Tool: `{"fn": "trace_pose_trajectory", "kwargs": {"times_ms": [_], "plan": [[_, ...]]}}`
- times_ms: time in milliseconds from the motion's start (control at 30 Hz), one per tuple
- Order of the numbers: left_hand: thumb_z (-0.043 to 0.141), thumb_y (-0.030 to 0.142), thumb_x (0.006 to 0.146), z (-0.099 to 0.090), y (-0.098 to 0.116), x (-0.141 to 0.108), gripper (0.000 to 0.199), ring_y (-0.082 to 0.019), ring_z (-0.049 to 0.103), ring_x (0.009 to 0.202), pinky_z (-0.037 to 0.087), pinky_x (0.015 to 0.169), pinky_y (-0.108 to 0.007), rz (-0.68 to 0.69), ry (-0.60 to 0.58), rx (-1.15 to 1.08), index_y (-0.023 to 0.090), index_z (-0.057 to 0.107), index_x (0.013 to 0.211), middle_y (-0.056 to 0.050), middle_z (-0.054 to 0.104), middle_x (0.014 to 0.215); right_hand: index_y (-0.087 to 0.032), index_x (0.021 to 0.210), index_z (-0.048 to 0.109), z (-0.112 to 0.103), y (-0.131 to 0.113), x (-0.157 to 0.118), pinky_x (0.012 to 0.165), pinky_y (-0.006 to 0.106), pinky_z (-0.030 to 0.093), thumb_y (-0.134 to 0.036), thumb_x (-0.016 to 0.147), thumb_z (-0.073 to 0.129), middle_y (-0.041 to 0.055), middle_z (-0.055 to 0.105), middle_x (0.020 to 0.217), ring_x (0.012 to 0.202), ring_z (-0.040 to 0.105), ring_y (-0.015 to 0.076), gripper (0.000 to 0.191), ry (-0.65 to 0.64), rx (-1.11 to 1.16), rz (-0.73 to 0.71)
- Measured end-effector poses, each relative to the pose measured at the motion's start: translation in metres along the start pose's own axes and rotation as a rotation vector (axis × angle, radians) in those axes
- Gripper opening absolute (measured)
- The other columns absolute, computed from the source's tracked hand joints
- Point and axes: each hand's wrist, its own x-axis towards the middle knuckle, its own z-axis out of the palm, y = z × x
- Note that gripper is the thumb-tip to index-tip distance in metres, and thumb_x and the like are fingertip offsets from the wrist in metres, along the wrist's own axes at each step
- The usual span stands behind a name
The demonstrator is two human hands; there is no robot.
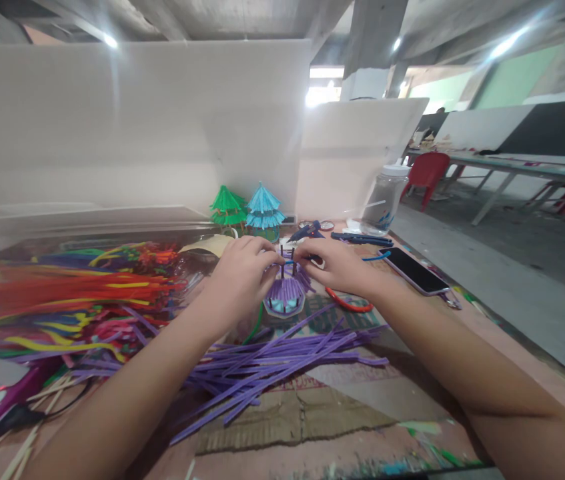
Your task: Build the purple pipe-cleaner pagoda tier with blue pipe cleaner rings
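Purple fuzzy strips (286,289) roof our small polygonal model (276,307) below; slim dark posts (282,255) above stand unroofed. Our left hand (245,270) and right hand (329,262) curl beside them, grip unclear.

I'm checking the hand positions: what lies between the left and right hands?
In the head view, dark posts of the purple model stand between the left hand and the right hand.
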Motion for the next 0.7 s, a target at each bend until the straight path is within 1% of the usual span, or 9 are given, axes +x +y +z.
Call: {"fn": "trace_pose_trajectory", "kwargs": {"times_ms": [233, 400, 700], "plan": [[0.058, 0.022, 0.095, 0.0001, -0.0008, -0.0004, 0.015, -0.025, 0.059, 0.101, 0.045, 0.088, -0.042, 0.009, 0.000, 0.002, 0.021, 0.073, 0.098, -0.007, 0.070, 0.105, -0.019, 0.093, 0.065, 0.0039, -0.0002, -0.0010, 0.075, 0.028, 0.047, -0.011, 0.084, 0.058, 0.0049, 0.071, 0.090, 0.081, 0.064, 0.0171, 0.014, 0.016, 0.019, 0.037], [0.058, 0.021, 0.095, -0.0006, -0.0007, -0.0003, 0.015, -0.025, 0.058, 0.102, 0.045, 0.088, -0.042, 0.009, -0.011, -0.005, 0.020, 0.072, 0.099, -0.007, 0.069, 0.105, -0.018, 0.092, 0.064, 0.0050, -0.0011, -0.0001, 0.073, 0.027, 0.046, -0.013, 0.085, 0.057, 0.0050, 0.071, 0.087, 0.079, 0.064, 0.0168, 0.011, 0.007, 0.031, 0.071], [0.059, 0.021, 0.095, -0.0013, 0.0005, 0.0003, 0.013, -0.025, 0.059, 0.100, 0.044, 0.087, -0.041, 0.009, -0.011, 0.004, 0.019, 0.072, 0.098, -0.007, 0.070, 0.104, -0.019, 0.091, 0.063, 0.0065, -0.0050, 0.0002, 0.069, 0.024, 0.040, -0.012, 0.084, 0.056, 0.0027, 0.070, 0.086, 0.075, 0.060, 0.0150, 0.012, 0.003, -0.049, 0.111]]}}
